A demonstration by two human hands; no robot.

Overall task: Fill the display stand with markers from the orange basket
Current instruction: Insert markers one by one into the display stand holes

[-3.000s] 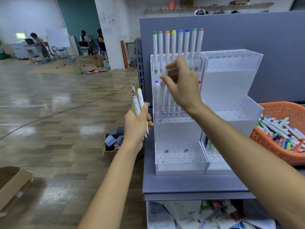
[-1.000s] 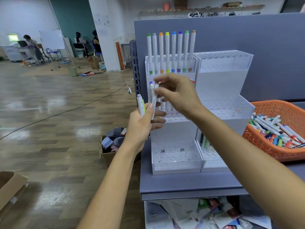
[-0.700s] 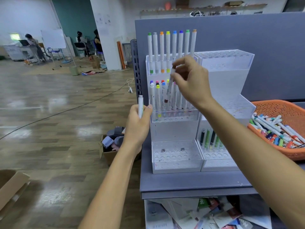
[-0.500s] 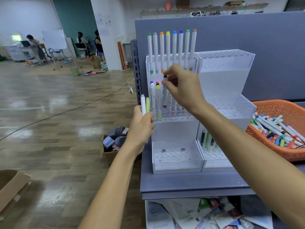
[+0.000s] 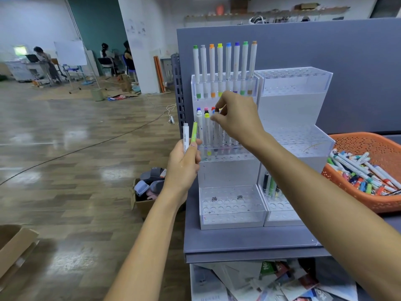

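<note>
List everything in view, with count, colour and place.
display stands: two, clear acrylic, side by side on the grey shelf
top-tier markers: eight, white with mixed caps, upright in the left stand
middle-tier markers: several, white with mixed caps, left stand; some hidden by a hand
bottom-tier markers: a few, dark and green, right stand
orange basket: one, right of the stands
basket markers: many, mixed colours, loose in the basket
cardboard boxes: two, brown, on the floor at left
papers: a pile, mixed colours, under the shelf
held markers: two, one white and one green, in the left hand
left hand: grips those two
right hand: pinches the top of one of the middle-tier markers
</note>
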